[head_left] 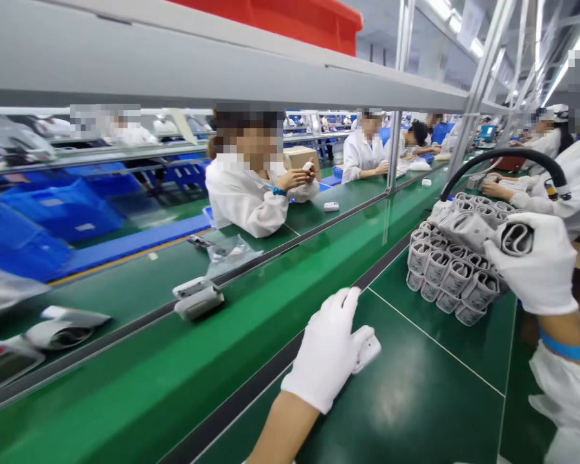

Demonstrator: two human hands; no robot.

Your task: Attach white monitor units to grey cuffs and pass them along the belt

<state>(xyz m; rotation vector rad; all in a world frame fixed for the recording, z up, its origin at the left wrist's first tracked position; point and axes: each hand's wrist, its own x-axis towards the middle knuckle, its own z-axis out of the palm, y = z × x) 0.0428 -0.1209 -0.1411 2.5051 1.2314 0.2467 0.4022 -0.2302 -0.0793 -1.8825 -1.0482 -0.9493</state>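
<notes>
My left hand [321, 351], in a white glove, is low over the green worktop. Its thumb and fingers close round a small white plastic device [368, 352], which the glove partly hides. At the right, my white-gloved right hand [541, 261] grips a rolled grey cuff [516, 238], with the roll's open end facing me. That cuff is beside the top of a stacked pile of similar rolled grey cuffs [457, 274] with printed markings. Another cuff [468, 229] lies on top of the pile, close to my right fingers.
A green conveyor belt [270, 283] runs diagonally past the worktop. Beyond it lie a device with a cuff [199, 301], a clear plastic bag [234, 254] and a white device [331, 207]. A co-worker [251, 187] sits opposite. A grey shelf beam [174, 64] crosses above.
</notes>
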